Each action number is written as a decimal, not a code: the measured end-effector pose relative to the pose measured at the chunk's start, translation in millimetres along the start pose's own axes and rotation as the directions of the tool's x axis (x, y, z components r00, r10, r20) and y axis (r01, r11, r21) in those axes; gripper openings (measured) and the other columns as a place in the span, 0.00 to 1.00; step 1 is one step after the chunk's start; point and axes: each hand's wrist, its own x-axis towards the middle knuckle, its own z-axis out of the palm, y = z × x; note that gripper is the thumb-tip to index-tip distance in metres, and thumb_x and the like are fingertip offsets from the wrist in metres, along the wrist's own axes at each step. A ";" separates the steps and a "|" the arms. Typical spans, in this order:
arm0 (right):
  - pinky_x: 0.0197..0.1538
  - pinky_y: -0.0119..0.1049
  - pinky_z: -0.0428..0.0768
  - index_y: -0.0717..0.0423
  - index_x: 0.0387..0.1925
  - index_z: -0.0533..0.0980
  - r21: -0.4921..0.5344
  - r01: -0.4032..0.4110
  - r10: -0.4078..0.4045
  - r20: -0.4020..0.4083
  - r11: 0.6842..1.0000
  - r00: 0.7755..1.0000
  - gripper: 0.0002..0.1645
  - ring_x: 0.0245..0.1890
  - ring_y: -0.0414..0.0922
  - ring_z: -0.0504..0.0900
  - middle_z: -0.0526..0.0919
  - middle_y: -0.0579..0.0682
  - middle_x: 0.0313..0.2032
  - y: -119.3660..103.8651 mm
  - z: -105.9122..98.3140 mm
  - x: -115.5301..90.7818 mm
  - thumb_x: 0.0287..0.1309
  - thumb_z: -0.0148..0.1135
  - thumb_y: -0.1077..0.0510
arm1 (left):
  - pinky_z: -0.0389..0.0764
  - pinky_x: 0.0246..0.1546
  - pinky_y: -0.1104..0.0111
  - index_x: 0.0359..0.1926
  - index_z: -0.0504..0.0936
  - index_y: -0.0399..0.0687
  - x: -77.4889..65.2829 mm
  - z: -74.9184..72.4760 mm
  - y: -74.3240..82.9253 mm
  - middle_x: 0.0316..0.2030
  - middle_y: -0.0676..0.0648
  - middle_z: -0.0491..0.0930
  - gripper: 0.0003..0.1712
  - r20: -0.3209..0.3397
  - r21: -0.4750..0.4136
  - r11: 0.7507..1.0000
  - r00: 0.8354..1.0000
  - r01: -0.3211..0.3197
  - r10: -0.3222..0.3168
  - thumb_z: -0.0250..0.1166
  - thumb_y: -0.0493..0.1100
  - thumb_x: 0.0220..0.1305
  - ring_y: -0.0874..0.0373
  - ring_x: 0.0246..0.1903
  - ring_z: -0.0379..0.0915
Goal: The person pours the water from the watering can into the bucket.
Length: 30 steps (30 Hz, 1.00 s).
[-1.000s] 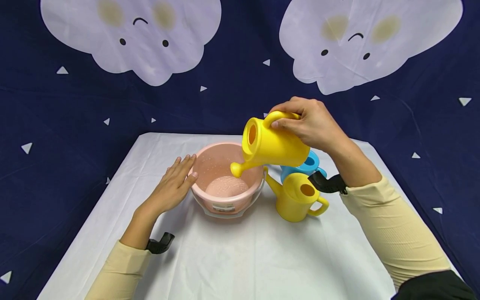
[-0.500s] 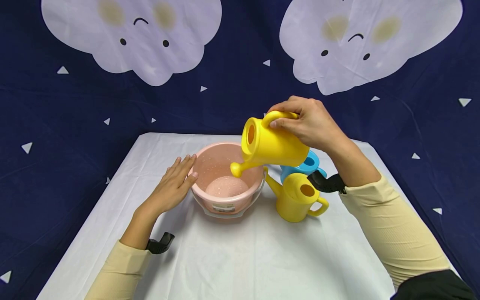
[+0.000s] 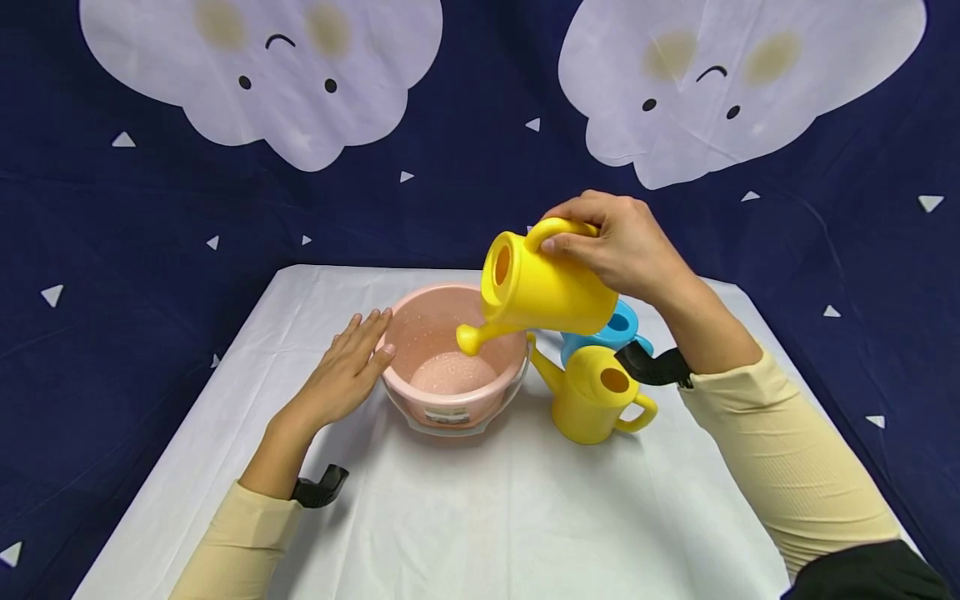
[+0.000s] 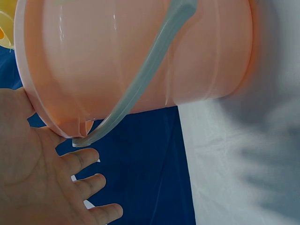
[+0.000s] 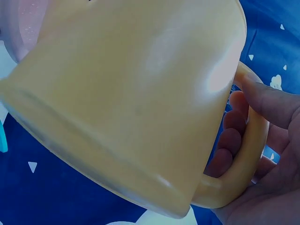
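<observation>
My right hand (image 3: 622, 246) grips the handle of a yellow watering can (image 3: 551, 287), fingers curled through the loop in the right wrist view. The can is tilted, its spout pointing down-left over the pink bucket (image 3: 447, 398). Water drops and a shallow wet layer show on the bucket's inside. At the bucket's left rim rests my left hand (image 3: 341, 375), its fingers straight and spread. From the left wrist view, the thumb and index finger lie against the rim by the grey bucket handle (image 4: 140, 82).
A second yellow watering can (image 3: 587, 408) stands upright right of the bucket, its spout close to the bucket rim. Behind it is a blue watering can (image 3: 600, 337), partly hidden. A white cloth covers the table (image 3: 420, 517); a dark blue curtain (image 3: 480, 200) with clouds hangs behind.
The held watering can has shifted very slightly left, its spout tip a little further over the bucket. The left hand and the bucket have stayed in place.
</observation>
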 end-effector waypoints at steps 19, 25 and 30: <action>0.35 0.28 0.73 0.49 0.40 0.83 -0.004 -0.049 0.049 -0.062 0.999 0.997 0.14 0.34 0.41 0.73 0.81 0.47 0.34 2.9 -2.0 -0.9 0.54 0.67 0.47 | 0.38 0.70 0.40 0.75 0.43 0.59 -0.1 0.1 0.6 0.75 0.43 0.43 0.34 0.003 0.000 1.000 1.000 0.000 0.000 0.36 0.61 0.73 0.44 0.75 0.30; 0.38 0.28 0.73 0.47 0.42 0.83 0.014 -0.061 0.062 -0.083 0.998 0.995 0.15 0.36 0.41 0.73 0.80 0.46 0.35 7.0 -2.3 -2.9 0.55 0.66 0.46 | 0.37 0.70 0.41 0.75 0.43 0.58 -0.2 -0.9 0.8 0.75 0.43 0.43 0.34 0.007 -0.004 1.000 1.000 -0.001 0.001 0.36 0.61 0.73 0.44 0.75 0.30; 0.40 0.32 0.72 0.48 0.43 0.83 0.053 -0.091 0.096 -0.101 0.994 0.990 0.15 0.37 0.41 0.73 0.81 0.47 0.36 9.6 -2.5 -3.6 0.55 0.66 0.47 | 0.37 0.70 0.40 0.75 0.43 0.58 0.1 -1.0 1.2 0.75 0.43 0.43 0.34 0.007 -0.005 1.000 1.000 -0.004 0.004 0.36 0.61 0.73 0.43 0.75 0.30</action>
